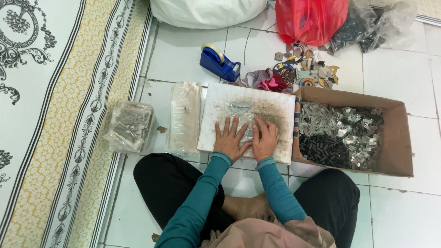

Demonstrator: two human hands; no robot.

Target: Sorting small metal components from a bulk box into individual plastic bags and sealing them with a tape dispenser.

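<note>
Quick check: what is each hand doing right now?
Left hand: open, flat, pressing a clear plastic packet on the white board.
Right hand: open, flat on the same packet.

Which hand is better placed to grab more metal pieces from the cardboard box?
Likely right. The right hand lies on the white board nearest the cardboard box; the left hand would have to cross over it.

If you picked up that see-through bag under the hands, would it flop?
Probably: the clear bag looks thin and crinkly, so it should sag. The small metal pieces showing inside may slide and add weight. Both hands press it flat on the white board.
</note>
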